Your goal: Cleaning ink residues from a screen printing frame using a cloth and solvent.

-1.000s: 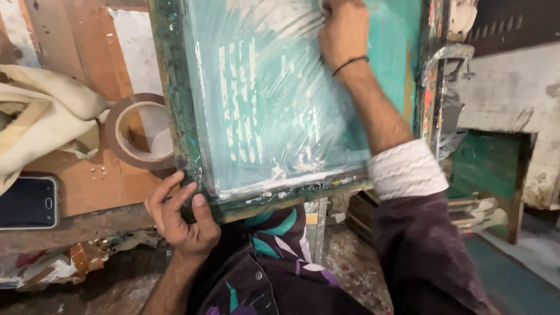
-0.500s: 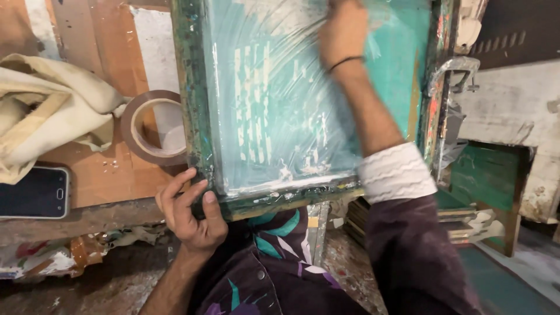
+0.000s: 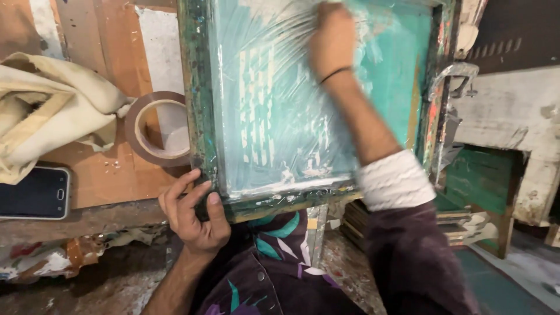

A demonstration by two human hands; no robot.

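Gripping frame corner (image 3: pixel 207 192) w/ left hand (image 3: pixel 195 216); right hand (image 3: pixel 332 41) on mesh (image 3: pixel 274 116).

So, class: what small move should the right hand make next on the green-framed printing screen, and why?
Probably stroke down toward the near edge: the right hand sits near the top of the green-framed printing screen, while the left hand grips its corner.

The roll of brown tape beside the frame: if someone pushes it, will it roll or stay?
The roll of brown tape lies flat on the wooden table, so it would probably slide, not roll. Its hollow core suggests it is light and rigid.
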